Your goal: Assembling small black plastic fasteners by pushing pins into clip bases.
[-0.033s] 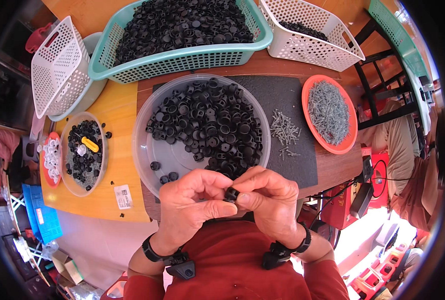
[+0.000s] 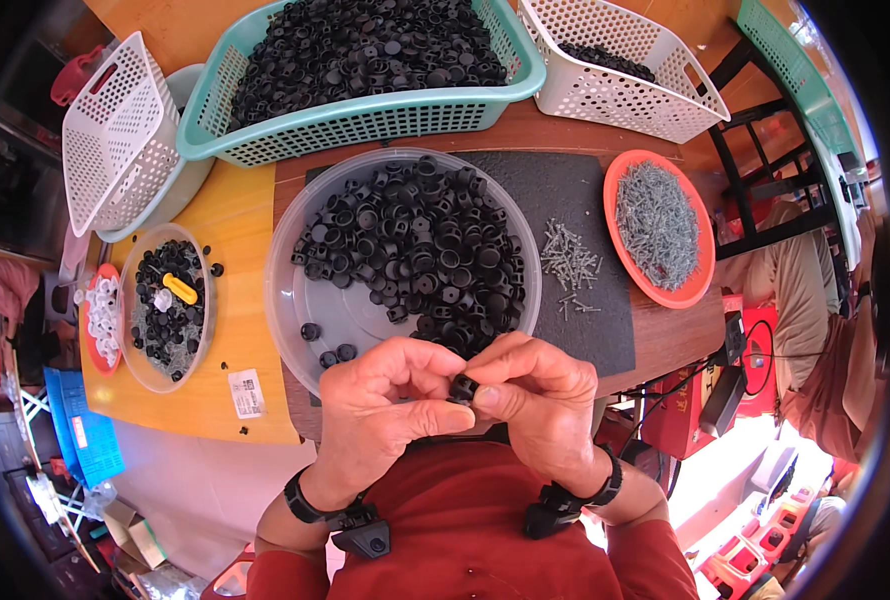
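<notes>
One small black part [image 2: 462,387] sits pinched between your left hand [image 2: 370,408] and right hand [image 2: 540,400], near the tub [image 2: 350,308]. It looks light, hard, maybe slick; hold its sides.

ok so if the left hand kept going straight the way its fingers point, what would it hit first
Most likely the small black part right at the fingertips of the left hand, then the right hand; exact depth is unclear.
</notes>
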`<action>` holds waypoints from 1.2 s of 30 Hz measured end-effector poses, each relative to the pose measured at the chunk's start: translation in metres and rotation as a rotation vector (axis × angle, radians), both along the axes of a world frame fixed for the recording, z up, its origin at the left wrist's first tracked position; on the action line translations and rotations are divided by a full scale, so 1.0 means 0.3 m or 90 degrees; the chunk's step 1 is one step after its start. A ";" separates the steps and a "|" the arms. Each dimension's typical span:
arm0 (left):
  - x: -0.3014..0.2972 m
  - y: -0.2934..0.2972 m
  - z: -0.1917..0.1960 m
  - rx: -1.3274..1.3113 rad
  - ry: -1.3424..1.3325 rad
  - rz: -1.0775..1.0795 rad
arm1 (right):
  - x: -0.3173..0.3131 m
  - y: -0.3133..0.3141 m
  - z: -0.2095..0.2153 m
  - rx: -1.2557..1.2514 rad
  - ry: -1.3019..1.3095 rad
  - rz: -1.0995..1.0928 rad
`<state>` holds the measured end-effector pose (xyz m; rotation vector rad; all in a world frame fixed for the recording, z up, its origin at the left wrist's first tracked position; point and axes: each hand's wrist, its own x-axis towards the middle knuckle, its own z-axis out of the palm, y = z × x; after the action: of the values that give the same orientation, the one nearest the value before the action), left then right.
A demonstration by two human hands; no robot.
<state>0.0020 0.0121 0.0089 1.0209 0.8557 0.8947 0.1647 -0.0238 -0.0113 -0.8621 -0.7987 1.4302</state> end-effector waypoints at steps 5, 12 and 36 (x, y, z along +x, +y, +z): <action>-0.004 0.008 -0.008 -0.003 0.034 -0.024 | 0.003 0.003 0.008 -0.033 0.004 0.005; -0.001 0.017 0.007 -0.039 0.017 -0.030 | 0.006 0.005 0.009 -0.058 -0.008 0.009; 0.009 0.030 0.026 -0.050 0.023 -0.042 | 0.008 0.010 0.007 -0.084 0.004 -0.006</action>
<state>0.0048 0.0211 0.0169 0.9939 0.8755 0.7828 0.1670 -0.0209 -0.0093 -0.9603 -0.7006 1.4892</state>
